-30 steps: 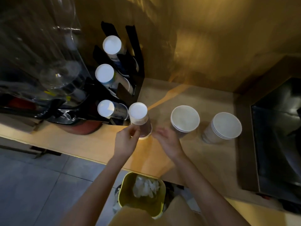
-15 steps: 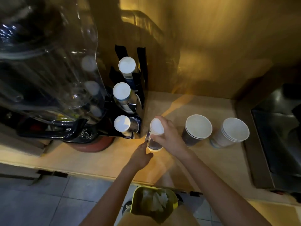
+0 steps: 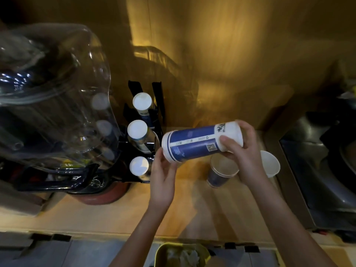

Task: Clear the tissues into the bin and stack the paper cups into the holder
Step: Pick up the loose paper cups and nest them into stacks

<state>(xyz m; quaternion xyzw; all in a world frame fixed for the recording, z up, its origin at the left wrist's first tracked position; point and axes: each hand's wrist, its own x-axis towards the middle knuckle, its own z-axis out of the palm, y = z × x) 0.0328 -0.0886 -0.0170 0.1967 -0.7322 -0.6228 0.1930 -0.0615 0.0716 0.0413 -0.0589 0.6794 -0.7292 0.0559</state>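
Nearest, under the counter edge, the yellow bin (image 3: 183, 254) already holds white tissues (image 3: 185, 255), so that part looks done. Above it, the stack of cups (image 3: 200, 143) is now lifted off the counter (image 3: 119, 214) and turned on its side. Half a second ago it stood upright on the wood. The right hand (image 3: 240, 149) is closed around its white end, and the left hand (image 3: 163, 170) supports the blue end with its fingers wrapped under it. I judge the stack is being aimed at the black holder (image 3: 152, 130), just left of it, which holds three stacks. Two more cup piles (image 3: 221, 170) wait on the right.
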